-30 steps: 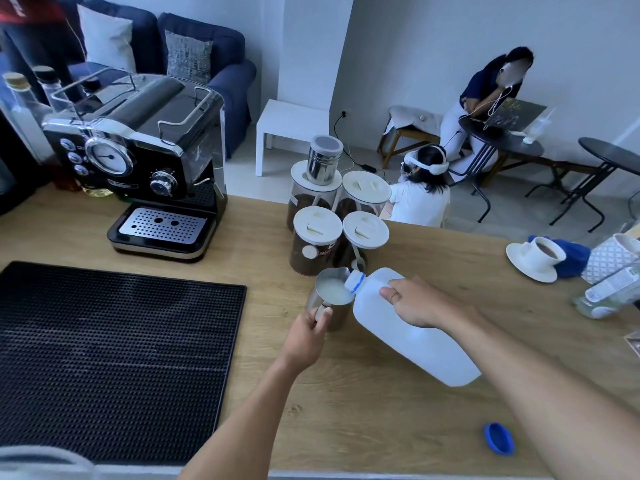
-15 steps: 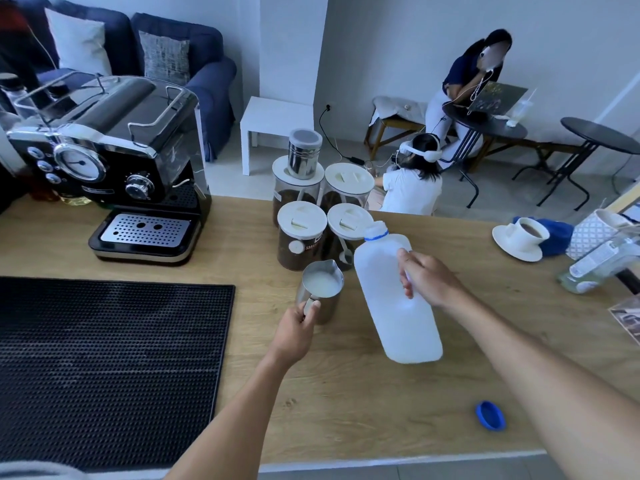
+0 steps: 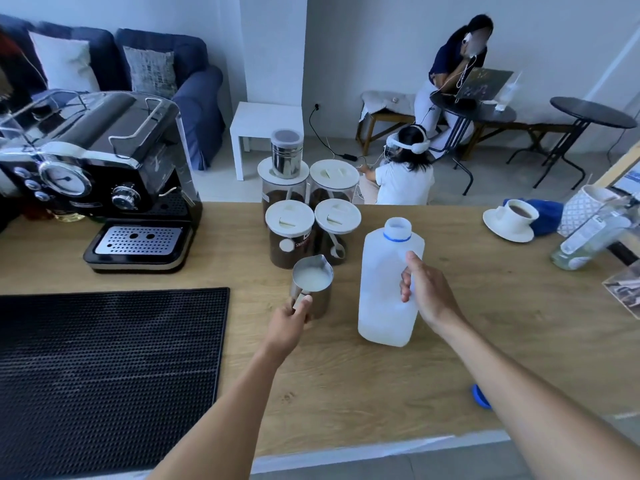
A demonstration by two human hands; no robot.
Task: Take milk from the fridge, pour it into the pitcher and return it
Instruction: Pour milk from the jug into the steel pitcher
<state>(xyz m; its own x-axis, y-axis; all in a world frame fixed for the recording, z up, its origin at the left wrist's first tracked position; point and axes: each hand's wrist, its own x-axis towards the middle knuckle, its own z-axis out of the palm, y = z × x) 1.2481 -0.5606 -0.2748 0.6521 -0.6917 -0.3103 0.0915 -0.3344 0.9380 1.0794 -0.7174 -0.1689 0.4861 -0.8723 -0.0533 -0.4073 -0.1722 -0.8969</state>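
A white plastic milk jug (image 3: 382, 289) with a blue neck ring stands upright and uncapped on the wooden counter (image 3: 502, 306). My right hand (image 3: 427, 289) grips its handle on the right side. To its left a small steel pitcher (image 3: 311, 284) holds milk, its spout pointing away from me. My left hand (image 3: 289, 318) pinches the pitcher's handle at its near side. The jug's blue cap (image 3: 480, 396) lies on the counter near the front edge, partly hidden behind my right forearm.
Several lidded coffee jars (image 3: 289, 233) stand just behind the pitcher, an espresso machine (image 3: 100, 174) at the left, a black rubber mat (image 3: 104, 368) at front left. A cup on a saucer (image 3: 512, 220) and a bottle (image 3: 588, 240) sit at the right.
The jug was tipped over the pitcher with milk running in; it has swung back upright and now stands on the counter to the right of the pitcher. My left hand stayed on the pitcher's handle.
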